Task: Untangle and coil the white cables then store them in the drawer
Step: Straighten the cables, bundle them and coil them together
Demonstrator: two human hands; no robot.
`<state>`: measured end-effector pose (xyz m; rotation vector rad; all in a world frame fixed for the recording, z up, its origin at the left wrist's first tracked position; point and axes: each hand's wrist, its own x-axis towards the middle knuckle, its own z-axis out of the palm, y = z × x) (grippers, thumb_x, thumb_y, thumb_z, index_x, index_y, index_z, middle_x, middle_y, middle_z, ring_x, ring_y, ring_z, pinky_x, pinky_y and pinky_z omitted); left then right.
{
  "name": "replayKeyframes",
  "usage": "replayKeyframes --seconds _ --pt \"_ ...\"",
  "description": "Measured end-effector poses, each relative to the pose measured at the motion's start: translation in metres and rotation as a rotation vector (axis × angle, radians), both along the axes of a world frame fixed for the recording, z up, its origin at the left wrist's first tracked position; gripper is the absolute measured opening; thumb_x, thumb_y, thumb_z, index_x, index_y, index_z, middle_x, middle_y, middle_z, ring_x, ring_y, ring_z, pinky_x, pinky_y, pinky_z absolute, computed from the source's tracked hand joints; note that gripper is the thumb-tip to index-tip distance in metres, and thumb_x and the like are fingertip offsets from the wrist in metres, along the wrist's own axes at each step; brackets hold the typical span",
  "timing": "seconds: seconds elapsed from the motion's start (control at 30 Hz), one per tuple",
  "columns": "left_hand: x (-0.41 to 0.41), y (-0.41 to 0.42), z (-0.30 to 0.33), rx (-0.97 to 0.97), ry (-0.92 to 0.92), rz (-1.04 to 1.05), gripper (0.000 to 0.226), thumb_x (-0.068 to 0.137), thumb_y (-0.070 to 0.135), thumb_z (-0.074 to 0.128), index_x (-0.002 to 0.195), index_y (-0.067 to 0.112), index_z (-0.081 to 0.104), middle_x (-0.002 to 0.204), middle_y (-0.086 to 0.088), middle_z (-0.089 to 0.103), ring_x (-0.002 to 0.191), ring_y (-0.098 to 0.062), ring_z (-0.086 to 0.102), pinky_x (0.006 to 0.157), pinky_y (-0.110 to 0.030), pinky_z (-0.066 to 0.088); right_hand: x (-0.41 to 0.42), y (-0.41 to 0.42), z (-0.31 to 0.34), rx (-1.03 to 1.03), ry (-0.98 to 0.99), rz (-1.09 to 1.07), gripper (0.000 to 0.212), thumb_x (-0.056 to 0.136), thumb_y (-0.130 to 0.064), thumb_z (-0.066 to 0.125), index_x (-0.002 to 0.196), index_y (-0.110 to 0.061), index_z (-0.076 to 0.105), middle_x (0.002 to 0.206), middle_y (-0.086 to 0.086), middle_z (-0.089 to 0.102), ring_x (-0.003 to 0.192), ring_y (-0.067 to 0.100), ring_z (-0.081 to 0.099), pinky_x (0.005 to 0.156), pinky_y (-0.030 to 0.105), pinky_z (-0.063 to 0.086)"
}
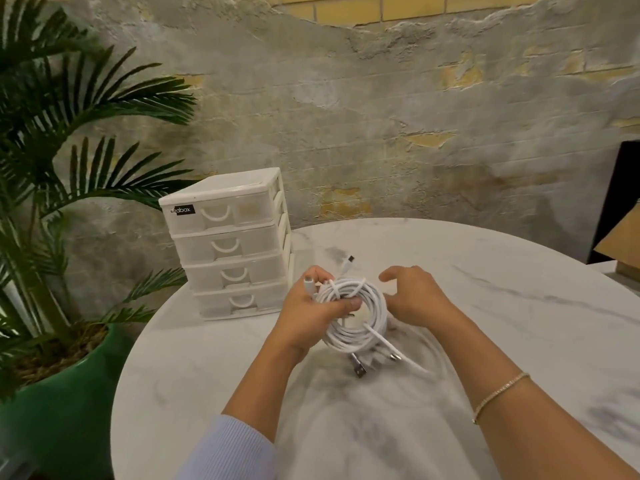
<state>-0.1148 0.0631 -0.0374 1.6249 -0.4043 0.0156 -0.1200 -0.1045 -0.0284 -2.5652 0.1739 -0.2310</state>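
Observation:
A coil of white cables (360,313) is held just above the marble table (519,306). My left hand (311,306) grips the coil's left side, thumb across the loops, with one plug end sticking up by its fingers. My right hand (412,292) hovers at the coil's right edge with fingers loosely curled, holding nothing. Loose cable ends with USB plugs (360,367) hang below the coil onto the table. Another plug tip (350,259) pokes up behind the coil. The white drawer unit (228,244) stands at the table's left edge, all its drawers closed.
A potted palm in a green pot (62,393) stands left of the table, close to the drawer unit. A cardboard box (620,237) and a dark panel sit at the far right. A rough plaster and brick wall rises behind the table.

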Motion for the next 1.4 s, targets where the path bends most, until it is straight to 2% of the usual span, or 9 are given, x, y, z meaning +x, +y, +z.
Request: replayKeyframes --seconds 0.1,0.23,0.4,0.53,0.63,0.87,1.07,1.27,1.4 --pt "0.008 0.003 -0.003 -0.046 0.034 0.2 0.038 0.069 -0.002 0.079 0.076 0.015 0.046 0.076 -0.012 0.066 0.071 -0.027 0.066 0.072 -0.036 0.054 -0.008 0.001 0.013 0.163 -0.156 -0.004 0.027 0.091 -0.04 0.057 0.097 -0.015 0.067 0.095 -0.001 0.066 0.099 0.019 0.059 0.076 0.024 0.04" --pt "0.018 0.006 -0.009 -0.131 0.106 0.353 0.034 0.071 0.004 0.079 0.095 0.006 0.056 0.085 -0.014 0.071 0.07 -0.02 0.072 0.069 -0.033 0.056 -0.026 0.018 0.024 0.08 0.083 0.253 0.043 0.069 -0.059 0.071 0.078 -0.018 0.066 0.075 -0.007 0.068 0.073 0.008 0.062 0.068 0.025 0.049" --pt "0.024 0.008 -0.014 -0.142 0.158 0.433 0.04 0.071 0.011 0.08 0.104 -0.001 0.06 0.074 -0.007 0.07 0.065 -0.018 0.069 0.066 -0.033 0.053 -0.028 0.035 0.018 -0.099 0.112 0.386 0.018 0.081 -0.024 0.064 0.079 -0.007 0.071 0.073 0.004 0.073 0.051 0.003 0.055 0.067 0.024 0.051" --pt "0.032 0.017 -0.02 -0.07 0.182 0.472 0.051 0.067 0.022 0.083 0.11 0.006 0.06 0.095 -0.008 0.07 0.084 -0.022 0.067 0.078 -0.034 0.053 -0.031 0.015 0.034 0.286 -0.069 0.285 0.02 0.089 -0.018 0.059 0.071 -0.011 0.067 0.052 -0.006 0.06 0.036 0.005 0.048 0.042 0.013 0.038" --pt "0.032 0.019 -0.02 -0.088 0.204 0.459 0.05 0.071 0.018 0.081 0.113 0.004 0.059 0.101 -0.012 0.07 0.076 -0.019 0.066 0.068 -0.028 0.052 -0.025 -0.012 0.039 0.544 -0.324 -0.056 0.024 0.091 -0.017 0.055 0.069 -0.014 0.065 0.067 0.001 0.06 0.052 0.015 0.052 0.049 0.024 0.044" --pt "0.023 0.012 -0.014 -0.268 0.312 0.341 0.037 0.077 -0.004 0.071 0.112 -0.004 0.057 0.082 -0.01 0.067 0.05 -0.006 0.064 0.05 -0.017 0.051 -0.016 -0.023 0.022 0.163 -0.107 -0.471 0.045 0.096 -0.035 0.048 0.126 -0.001 0.05 0.133 0.021 0.041 0.121 0.036 0.044 0.096 0.037 0.039" --pt "0.018 0.006 -0.012 -0.362 0.348 0.259 0.024 0.077 -0.006 0.069 0.095 0.006 0.058 0.07 -0.006 0.067 0.049 -0.01 0.063 0.055 -0.024 0.052 -0.03 0.041 0.023 0.069 -0.19 0.071 0.016 0.087 -0.03 0.06 0.096 -0.025 0.072 0.1 -0.001 0.069 0.093 0.018 0.062 0.082 0.027 0.049" --pt "0.015 0.002 -0.009 -0.469 0.428 0.106 0.033 0.07 0.028 0.074 0.091 0.005 0.065 0.071 -0.008 0.069 0.052 -0.014 0.064 0.052 -0.022 0.055 -0.028 0.061 0.013 -0.045 -0.122 0.005 0.023 0.088 -0.033 0.057 0.1 -0.02 0.072 0.106 0.004 0.062 0.1 0.026 0.059 0.077 0.029 0.042" --pt "0.013 0.002 -0.008 -0.484 0.467 0.041 0.013 0.08 0.015 0.066 0.087 0.004 0.066 0.066 -0.005 0.07 0.052 -0.013 0.065 0.052 -0.021 0.054 -0.027 0.061 0.015 0.024 -0.085 0.053 0.02 0.089 -0.03 0.053 0.084 -0.018 0.068 0.105 0.006 0.047 0.095 0.026 0.057 0.075 0.031 0.042"
